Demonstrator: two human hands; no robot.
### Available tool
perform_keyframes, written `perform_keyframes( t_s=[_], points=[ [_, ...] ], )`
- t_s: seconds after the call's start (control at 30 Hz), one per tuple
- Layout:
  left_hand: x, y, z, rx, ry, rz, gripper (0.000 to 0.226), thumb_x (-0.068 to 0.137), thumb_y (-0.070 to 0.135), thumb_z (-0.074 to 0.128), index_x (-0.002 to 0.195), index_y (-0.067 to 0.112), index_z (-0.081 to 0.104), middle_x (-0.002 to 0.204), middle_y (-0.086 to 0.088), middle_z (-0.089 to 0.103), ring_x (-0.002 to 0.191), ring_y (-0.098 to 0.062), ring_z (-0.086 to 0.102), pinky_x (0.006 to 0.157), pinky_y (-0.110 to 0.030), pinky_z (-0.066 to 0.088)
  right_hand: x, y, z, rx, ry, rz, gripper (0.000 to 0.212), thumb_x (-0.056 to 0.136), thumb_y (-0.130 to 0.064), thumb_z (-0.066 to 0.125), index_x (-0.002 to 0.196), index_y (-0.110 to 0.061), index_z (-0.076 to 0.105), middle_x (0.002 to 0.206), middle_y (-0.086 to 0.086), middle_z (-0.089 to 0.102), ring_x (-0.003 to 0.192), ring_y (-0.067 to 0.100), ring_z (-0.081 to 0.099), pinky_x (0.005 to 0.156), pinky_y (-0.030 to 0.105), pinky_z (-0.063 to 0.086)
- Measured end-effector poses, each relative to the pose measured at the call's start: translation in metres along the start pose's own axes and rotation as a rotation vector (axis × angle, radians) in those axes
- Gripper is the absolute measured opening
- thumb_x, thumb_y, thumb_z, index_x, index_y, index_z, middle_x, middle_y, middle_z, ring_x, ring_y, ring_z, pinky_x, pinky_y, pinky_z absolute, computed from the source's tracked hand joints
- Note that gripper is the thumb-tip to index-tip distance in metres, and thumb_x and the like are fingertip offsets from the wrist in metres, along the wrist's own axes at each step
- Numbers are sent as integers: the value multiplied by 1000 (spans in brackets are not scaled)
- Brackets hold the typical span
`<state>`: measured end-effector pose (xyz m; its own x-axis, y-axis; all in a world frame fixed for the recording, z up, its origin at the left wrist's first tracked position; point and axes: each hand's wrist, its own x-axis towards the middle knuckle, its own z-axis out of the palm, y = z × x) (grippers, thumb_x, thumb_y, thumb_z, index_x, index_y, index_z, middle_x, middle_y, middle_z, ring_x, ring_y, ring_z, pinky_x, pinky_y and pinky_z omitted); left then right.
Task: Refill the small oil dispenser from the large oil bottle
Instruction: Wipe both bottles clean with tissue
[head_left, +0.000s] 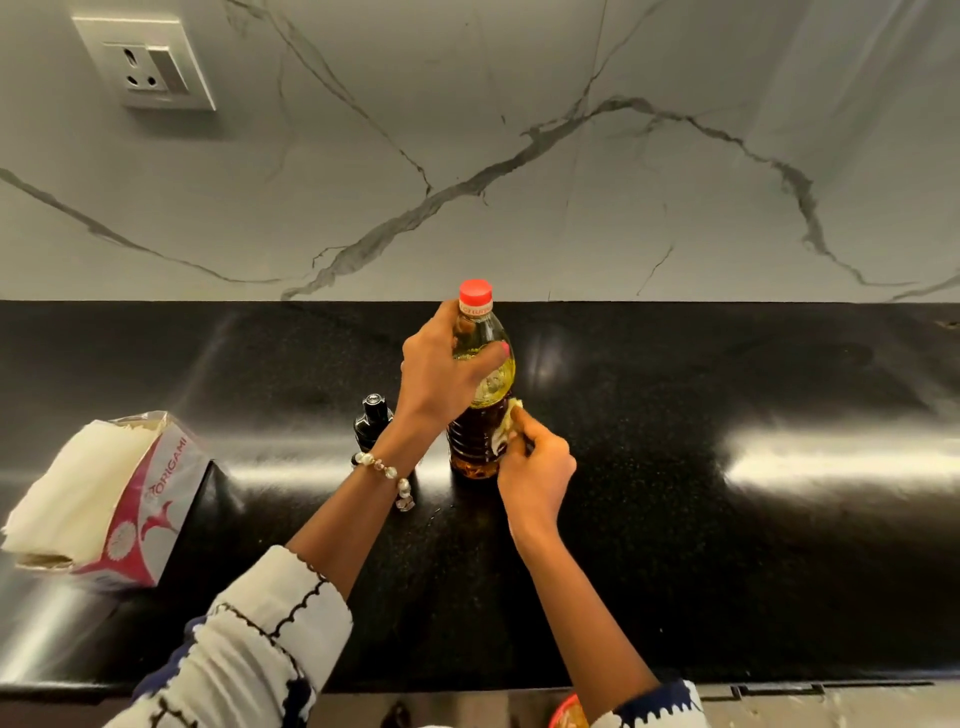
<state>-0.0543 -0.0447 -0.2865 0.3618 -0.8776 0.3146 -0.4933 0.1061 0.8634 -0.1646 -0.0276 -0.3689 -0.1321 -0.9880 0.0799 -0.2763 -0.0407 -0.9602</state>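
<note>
- Large oil bottle (480, 395) stands upright on the black counter (727, 519), mid-scene, near the marble backsplash (519, 156); red cap (475, 292) on. Oil fills most of it.
- Napkin pack (104, 499) lies at the counter's left edge, well apart from the bottle, its open end showing white sheets.
- Left hand (441, 369) wraps the bottle's shoulder just below the cap, thumb across the front, steadying it. Beaded bracelet (387, 475) on that wrist.
- Right hand (535, 467) pinches a scrap of tissue (506, 423) against the bottle's side at label height. Judged: wiping drips off the wall (a tidy-up step, not pouring).
- Small oil dispenser (371, 421), dark, with black top, stands just left of the bottle, partly hidden behind the left wrist. Fill level cannot be told.
- Next, if filling remains: drop the tissue, uncap both, tilt slowly at the narrow dispenser mouth. Oily plastic may slip.
</note>
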Motion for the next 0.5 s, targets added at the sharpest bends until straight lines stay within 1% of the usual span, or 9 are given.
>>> perform_keyframes(
  t_s=[0.07,0.1,0.17,0.23,0.3,0.37,0.4,0.5],
  points=[
    [4,0,-2,-8,11,-19,35,82,23,73,113,23,56,95,9,64,89,-7,64,82,-27,54,-2,-14,4,78,9,-68,34,95,-6,54,126,-16,62,114,-6,69,104,6,65,90,24,54],
    [6,-1,-3,-14,17,-34,33,83,23,72,111,24,55,92,12,63,87,-4,63,80,-25,53,0,-20,6,98,-4,-100,35,95,-7,53,129,-16,59,119,-5,68,108,6,63,92,24,53],
    [10,-1,-8,-54,29,-78,30,84,22,71,107,25,53,92,13,60,86,-2,61,80,-23,51,7,-24,8,104,-37,-135,37,96,-5,52,131,-16,57,123,-4,65,111,4,61,93,19,51],
    [13,-2,-13,-122,23,-120,31,84,20,71,108,25,53,95,9,62,91,-7,62,83,-28,53,17,-20,8,76,-68,-143,39,95,-2,51,131,-16,58,123,-4,65,111,3,60,96,17,48],
    [14,-4,-16,-184,4,-145,32,85,18,70,110,25,53,97,8,62,94,-9,63,85,-30,55,28,-9,7,-6,-110,-104,39,95,-2,49,128,-17,60,119,-3,67,102,1,61,94,20,50],
    [13,-8,-17,-233,5,-162,33,85,17,70,112,27,53,99,8,63,96,-8,63,86,-31,54,33,4,4,-82,-160,-16,38,94,-1,48,125,-17,63,113,0,70,93,0,60,86,17,51],
    [12,-9,-17,-247,7,-170,34,86,17,69,113,27,53,101,7,63,98,-9,63,86,-32,54,32,11,2,-106,-180,24,38,93,0,47,124,-16,64,110,1,71,89,1,61,82,17,51],
    [11,-15,-21,-285,11,-190,36,86,17,68,118,25,54,106,3,64,101,-12,64,88,-33,55,21,26,-2,-171,-194,86,38,93,2,47,124,-12,63,96,5,72,80,11,64,72,24,53]
  ],
)
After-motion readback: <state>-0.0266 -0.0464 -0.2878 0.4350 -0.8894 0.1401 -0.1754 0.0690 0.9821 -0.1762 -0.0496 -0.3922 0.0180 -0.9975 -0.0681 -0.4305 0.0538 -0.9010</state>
